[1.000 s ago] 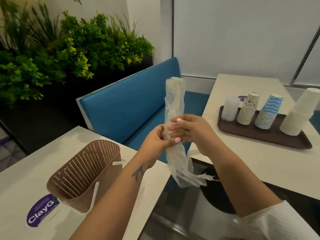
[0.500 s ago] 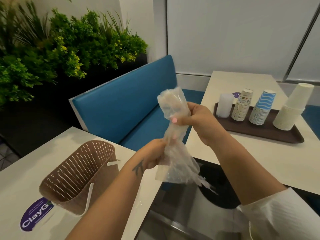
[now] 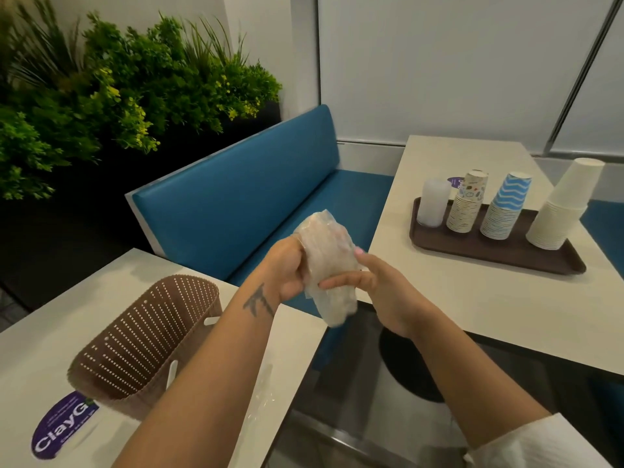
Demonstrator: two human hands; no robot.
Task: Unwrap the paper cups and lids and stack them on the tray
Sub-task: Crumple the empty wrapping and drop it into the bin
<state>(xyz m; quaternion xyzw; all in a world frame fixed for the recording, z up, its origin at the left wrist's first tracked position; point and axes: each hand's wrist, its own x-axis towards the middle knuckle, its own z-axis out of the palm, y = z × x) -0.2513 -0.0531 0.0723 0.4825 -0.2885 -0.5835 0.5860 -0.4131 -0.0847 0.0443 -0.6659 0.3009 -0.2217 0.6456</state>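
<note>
Clear crumpled plastic wrapper (image 3: pixel 327 265), bunched into a loose roll, is held in the air between the two tables, above the gap and the blue bench seat (image 3: pixel 236 201). Its long axis runs steeply, upper end tilted away toward the bench, lower end pointing down toward the person. Whether anything remains inside cannot be told.

The dark brown tray (image 3: pixel 499 253) lies well apart to the right on the far pale table (image 3: pixel 472 298) and carries four stacks. The brown perforated basket (image 3: pixel 145 336) lies nearer, to the lower left on the near table.

Left hand (image 3: pixel 287 268): grip closed around the wrapper's upper left side. Right hand (image 3: pixel 374 285): fingers laid across the wrapper's middle, pressing it. Judgement: the left hand is nearer the basket, the probable discard point.
</note>
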